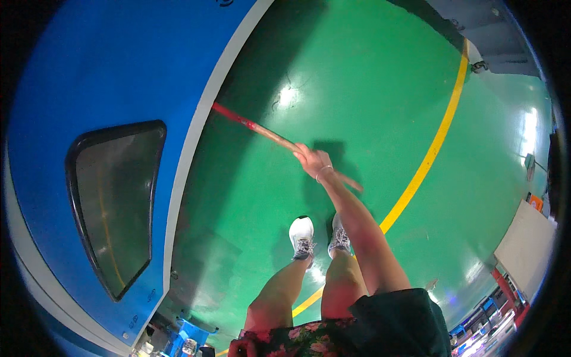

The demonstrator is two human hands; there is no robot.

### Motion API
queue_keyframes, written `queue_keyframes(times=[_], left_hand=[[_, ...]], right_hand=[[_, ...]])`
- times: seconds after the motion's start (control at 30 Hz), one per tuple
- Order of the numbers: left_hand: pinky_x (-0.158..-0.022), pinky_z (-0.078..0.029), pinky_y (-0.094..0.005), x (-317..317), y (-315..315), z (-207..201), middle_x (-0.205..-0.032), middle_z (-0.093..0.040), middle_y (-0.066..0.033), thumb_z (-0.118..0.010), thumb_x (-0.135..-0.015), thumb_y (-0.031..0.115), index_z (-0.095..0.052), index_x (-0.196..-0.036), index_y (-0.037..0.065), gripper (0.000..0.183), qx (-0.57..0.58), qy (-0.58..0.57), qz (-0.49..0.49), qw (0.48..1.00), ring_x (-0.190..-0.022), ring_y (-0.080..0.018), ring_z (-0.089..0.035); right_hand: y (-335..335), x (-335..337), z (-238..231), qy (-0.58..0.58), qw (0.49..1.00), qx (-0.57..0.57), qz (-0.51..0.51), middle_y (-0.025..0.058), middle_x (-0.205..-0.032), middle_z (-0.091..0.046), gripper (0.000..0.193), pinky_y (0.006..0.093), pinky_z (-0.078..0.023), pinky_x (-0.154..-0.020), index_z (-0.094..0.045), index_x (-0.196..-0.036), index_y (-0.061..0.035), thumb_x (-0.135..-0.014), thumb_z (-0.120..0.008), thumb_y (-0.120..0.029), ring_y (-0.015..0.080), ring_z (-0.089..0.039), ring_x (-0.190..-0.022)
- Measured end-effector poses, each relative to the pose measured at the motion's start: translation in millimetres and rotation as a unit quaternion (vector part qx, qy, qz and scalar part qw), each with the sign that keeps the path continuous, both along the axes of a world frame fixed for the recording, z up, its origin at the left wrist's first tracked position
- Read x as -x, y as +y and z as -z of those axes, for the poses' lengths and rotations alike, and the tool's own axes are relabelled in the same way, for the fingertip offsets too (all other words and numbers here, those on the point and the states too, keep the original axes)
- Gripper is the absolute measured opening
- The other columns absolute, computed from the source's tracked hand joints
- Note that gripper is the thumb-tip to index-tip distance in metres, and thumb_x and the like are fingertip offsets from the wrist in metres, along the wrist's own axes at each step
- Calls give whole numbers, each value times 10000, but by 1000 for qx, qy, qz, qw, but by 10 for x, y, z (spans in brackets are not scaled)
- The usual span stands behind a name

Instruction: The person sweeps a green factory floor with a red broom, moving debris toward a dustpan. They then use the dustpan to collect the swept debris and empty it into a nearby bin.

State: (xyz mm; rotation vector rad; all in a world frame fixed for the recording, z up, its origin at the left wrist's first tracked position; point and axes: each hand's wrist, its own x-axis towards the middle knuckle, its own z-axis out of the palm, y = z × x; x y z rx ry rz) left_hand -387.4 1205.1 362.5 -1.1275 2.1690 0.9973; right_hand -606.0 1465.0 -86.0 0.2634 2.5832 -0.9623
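My right hand (pixel 313 160) is closed around a long wooden pole (pixel 275 137), which slants across in front of me above the green floor. The pole's far part is red and reaches the grey lower edge of a blue machine panel, where it passes out of sight, so whatever is on that end is hidden. Its short near end sticks out behind my wrist. At the bottom edge, beside the flowered cloth of my clothing, a little of my left hand (pixel 242 347) shows. Its fingers are too dark and cut off to make out.
The blue machine (pixel 137 71) with a dark window (pixel 116 205) takes up the left side. A yellow line (pixel 433 153) curves across the green floor (pixel 357 77). A blue cart (pixel 189 336) stands lower left; a pale board (pixel 524 249) and shelving are at the right.
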Motion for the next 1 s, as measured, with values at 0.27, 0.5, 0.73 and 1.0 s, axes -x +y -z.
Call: queue_keyframes(times=[0.27, 0.5, 0.73, 1.0], left_hand=[[-607, -410, -244, 135, 334, -168, -787, -551, -2, -619, -877, 156, -602, -887, 39, 119, -67, -7, 35, 997, -701, -95, -472], [-624, -433, -262, 58, 403, -256, -819, -595, -37, -623, -876, 168, -619, -917, 40, 135, -94, 0, 147, 985, -709, -126, -521], [-653, -443, -272, 192, 465, -188, -801, -589, -44, -616, -873, 150, -618, -912, 41, 117, -78, -8, 205, 976, -725, -134, -527], [-667, -429, -249, 201, 355, 17, -804, -557, -30, -608, -873, 118, -584, -882, 26, 95, -82, -39, 90, 992, -733, -120, -508]], right_hand=[[1202, -1299, -533, -122, 991, -48, -13, 167, -864, -656, 398, 502, -495, -664, -461, -1282, -266, -924, -434, -437, 390, -625, -764], [2435, -3784, -2747, -204, 967, -103, 114, 208, -785, -624, 396, 481, -481, -576, -549, -1227, -155, -895, -529, -370, 416, -609, -681], [2651, -3798, -3627, -150, 965, -142, 164, 194, -650, -605, 412, 426, -486, -524, -563, -1214, -103, -915, -500, -378, 372, -617, -583], [1966, -958, -809, -60, 980, -119, 147, 213, -820, -640, 414, 505, -505, -652, -490, -1285, -245, -921, -451, -438, 412, -620, -742]])
